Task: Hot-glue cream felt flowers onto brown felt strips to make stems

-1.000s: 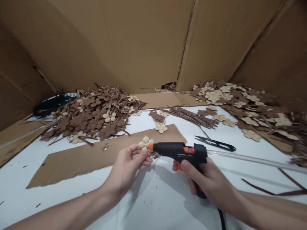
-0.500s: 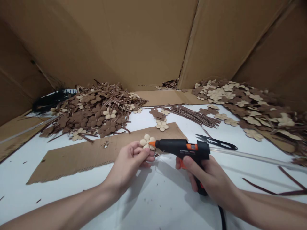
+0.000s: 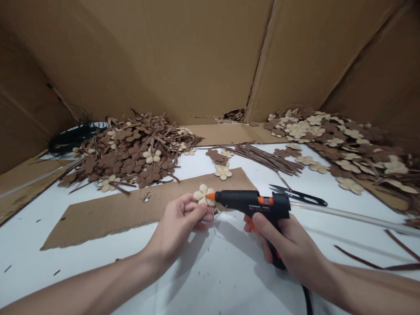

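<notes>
Between the thumb and fingers of my left hand [image 3: 184,214] is a cream five-petal flower [image 3: 204,194], its face turned up. My right hand [image 3: 282,238] grips a black and orange glue gun [image 3: 241,199] with a finger at the orange trigger. The gun's orange nozzle meets the middle of the flower, or hovers just over it; I cannot tell which. A long clear glue stick [image 3: 348,215] juts from the back of the gun. Black thread snips [image 3: 300,195] lie just behind it. Both hands are above a torn cardboard strip [image 3: 108,216] and the white table.
At the left is a heap of brown and cream flowers with thin strips [image 3: 131,153]. Another flower pile [image 3: 334,135] spreads at the right. A bundle of brown strips [image 3: 269,158] and a few flowers [image 3: 223,171] lie between them. Cardboard walls [image 3: 164,61] rise behind.
Hardly anything differs. The whole view has shifted slightly, and both hands keep the same hold, with the nozzle still at the flower's middle.
</notes>
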`<move>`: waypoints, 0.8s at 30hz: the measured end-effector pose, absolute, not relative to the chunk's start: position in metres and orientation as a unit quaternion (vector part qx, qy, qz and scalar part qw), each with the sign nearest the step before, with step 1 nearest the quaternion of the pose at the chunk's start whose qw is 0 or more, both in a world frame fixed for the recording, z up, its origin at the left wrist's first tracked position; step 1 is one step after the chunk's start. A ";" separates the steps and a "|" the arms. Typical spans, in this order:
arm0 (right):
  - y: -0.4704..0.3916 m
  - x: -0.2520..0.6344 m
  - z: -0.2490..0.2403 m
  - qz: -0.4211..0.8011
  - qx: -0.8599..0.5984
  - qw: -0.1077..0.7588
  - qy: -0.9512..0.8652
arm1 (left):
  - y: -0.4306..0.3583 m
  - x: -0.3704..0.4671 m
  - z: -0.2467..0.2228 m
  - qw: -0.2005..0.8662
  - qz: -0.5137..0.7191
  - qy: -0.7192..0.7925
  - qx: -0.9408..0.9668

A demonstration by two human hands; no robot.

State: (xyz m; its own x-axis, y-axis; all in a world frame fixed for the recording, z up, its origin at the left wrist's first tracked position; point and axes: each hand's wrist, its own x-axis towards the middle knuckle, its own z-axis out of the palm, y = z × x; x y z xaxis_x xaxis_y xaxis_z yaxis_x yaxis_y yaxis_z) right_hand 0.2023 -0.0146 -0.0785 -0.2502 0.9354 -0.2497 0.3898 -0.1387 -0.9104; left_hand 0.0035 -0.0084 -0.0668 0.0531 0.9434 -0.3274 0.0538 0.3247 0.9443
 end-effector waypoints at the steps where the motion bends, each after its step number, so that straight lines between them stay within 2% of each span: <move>1: -0.015 0.202 -0.078 0.516 -0.551 0.263 -0.601 | -0.009 0.003 -0.066 0.581 0.383 0.570 0.437; 24: -0.016 0.203 -0.082 0.509 -0.559 0.264 -0.599 | -0.009 0.003 -0.067 0.556 0.367 0.600 0.443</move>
State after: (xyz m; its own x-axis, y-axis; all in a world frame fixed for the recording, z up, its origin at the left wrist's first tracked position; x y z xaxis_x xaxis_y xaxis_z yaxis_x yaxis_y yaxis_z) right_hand 0.2034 -0.0156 -0.0823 -0.2340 0.9389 -0.2525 0.4008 -0.1434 -0.9049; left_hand 0.0026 -0.0089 -0.0668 0.0100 0.9397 -0.3418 0.1235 0.3381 0.9330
